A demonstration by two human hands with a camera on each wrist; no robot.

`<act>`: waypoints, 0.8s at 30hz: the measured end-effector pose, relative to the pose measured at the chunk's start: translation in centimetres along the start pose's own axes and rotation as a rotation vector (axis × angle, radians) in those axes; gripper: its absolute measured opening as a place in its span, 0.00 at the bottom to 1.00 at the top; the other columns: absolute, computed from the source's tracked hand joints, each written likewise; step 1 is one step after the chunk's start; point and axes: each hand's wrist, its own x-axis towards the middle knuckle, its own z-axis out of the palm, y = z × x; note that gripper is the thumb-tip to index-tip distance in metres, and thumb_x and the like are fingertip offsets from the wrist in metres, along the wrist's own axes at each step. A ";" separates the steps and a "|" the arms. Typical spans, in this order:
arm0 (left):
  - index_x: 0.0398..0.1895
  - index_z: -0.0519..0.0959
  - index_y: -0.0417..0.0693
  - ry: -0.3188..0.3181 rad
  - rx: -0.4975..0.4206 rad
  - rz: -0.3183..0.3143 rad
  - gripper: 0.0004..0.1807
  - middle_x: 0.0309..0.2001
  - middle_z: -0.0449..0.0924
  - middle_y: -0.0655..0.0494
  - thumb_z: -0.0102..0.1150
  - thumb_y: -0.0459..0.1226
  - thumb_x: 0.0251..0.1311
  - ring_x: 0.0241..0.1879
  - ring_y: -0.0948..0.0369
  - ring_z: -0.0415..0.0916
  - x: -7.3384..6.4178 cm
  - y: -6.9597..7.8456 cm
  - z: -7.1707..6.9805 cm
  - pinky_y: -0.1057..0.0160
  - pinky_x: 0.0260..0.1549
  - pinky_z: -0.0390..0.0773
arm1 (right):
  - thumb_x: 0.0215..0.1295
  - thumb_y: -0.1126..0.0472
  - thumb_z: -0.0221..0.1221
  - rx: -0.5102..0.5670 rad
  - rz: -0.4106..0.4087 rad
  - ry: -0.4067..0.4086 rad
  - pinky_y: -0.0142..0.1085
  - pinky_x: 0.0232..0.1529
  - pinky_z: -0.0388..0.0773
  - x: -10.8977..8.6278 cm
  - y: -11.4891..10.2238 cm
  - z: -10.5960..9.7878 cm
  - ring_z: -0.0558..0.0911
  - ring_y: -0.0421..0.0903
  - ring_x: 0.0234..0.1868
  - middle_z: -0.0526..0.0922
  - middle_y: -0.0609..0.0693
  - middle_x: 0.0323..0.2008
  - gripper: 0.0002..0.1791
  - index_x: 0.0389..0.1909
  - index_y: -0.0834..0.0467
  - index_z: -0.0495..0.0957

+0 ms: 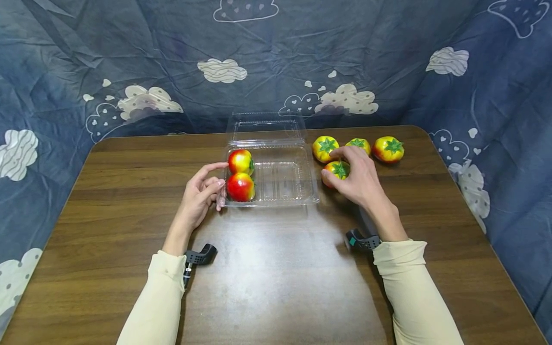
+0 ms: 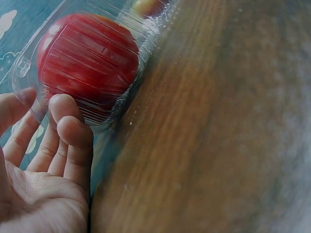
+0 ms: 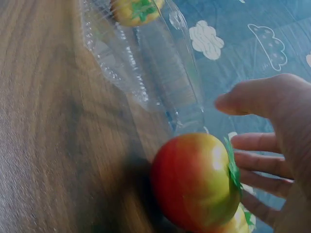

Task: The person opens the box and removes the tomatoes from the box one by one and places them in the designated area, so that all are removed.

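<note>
Six red-and-yellow fruits with green leafy tops are in view: two fruits [image 1: 240,187] sit one behind the other along the left side of one clear container [image 1: 282,179], and four stand on the bench [image 1: 116,206] to its right. Of those four, three back fruits [image 1: 389,150] form a row and one front fruit [image 1: 338,169] stands nearer the person. The container's one lid [image 1: 267,125] is flipped back. Two hands reach in from the front, each with a black wrist device [image 1: 200,255]. The left hand [image 1: 196,196] meets the container's left edge, fingers loosely bent and parted; I cannot tell whether it pinches the rim. The right hand [image 1: 360,175] arches palm-down over the front fruit, thumb and fingers spread wide, gripping nothing.
</note>
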 end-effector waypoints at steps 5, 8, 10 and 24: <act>0.73 0.69 0.37 0.002 -0.006 0.003 0.24 0.27 0.78 0.50 0.53 0.26 0.76 0.19 0.58 0.75 0.0 0.1 -0.1 0.69 0.16 0.80 | 0.58 0.58 0.74 0.027 -0.027 0.102 0.42 0.45 0.72 0.3 -0.8 0.1 0.79 0.57 0.43 0.84 0.61 0.41 0.18 0.45 0.62 0.85; 0.73 0.68 0.37 0.000 -0.008 0.002 0.24 0.27 0.78 0.49 0.52 0.26 0.76 0.19 0.58 0.76 0.0 0.1 -0.1 0.69 0.16 0.80 | 0.59 0.59 0.73 0.042 -0.009 0.145 0.44 0.46 0.78 0.4 -1.2 0.1 0.82 0.55 0.44 0.86 0.58 0.41 0.15 0.44 0.62 0.84; 0.73 0.68 0.37 -0.001 -0.009 0.000 0.24 0.27 0.78 0.49 0.53 0.27 0.77 0.19 0.58 0.76 0.0 0.1 -0.1 0.69 0.16 0.80 | 0.60 0.60 0.72 0.059 -0.001 0.161 0.48 0.47 0.81 0.4 -1.5 0.2 0.83 0.55 0.45 0.87 0.56 0.41 0.15 0.44 0.62 0.84; 0.73 0.69 0.38 0.001 0.003 0.001 0.24 0.27 0.77 0.49 0.52 0.26 0.76 0.18 0.58 0.75 0.1 -0.2 -0.1 0.69 0.17 0.80 | 0.63 0.62 0.70 0.150 -0.043 0.064 0.52 0.54 0.85 0.8 -4.4 2.8 0.84 0.53 0.50 0.86 0.56 0.47 0.17 0.51 0.61 0.82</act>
